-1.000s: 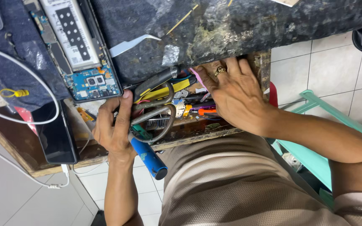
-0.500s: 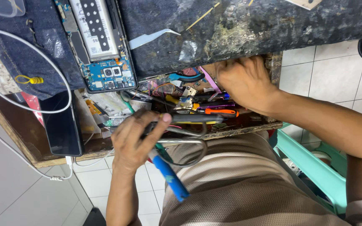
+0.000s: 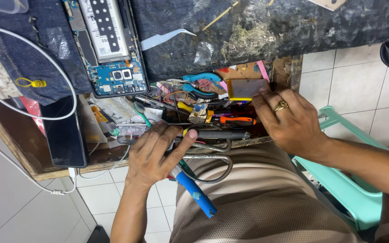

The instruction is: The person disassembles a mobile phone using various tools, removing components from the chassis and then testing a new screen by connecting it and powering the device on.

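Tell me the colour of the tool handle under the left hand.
Blue handle, sticking out below the left hand; seen in the head view.

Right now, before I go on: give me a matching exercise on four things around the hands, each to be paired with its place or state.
Things:
1. opened phone
2. flat gold battery pack
3. blue-handled tool
4. dark phone screen

Places or states:
A. sticks out past the drawer edge, over the lap, under the left hand
B. lies face up on the wooden board at far left
C. lies on the dark cloth, circuit board and cameras bare
D. at the right hand's fingertips, above the tool drawer

Pairs: 1-C, 2-D, 3-A, 4-B
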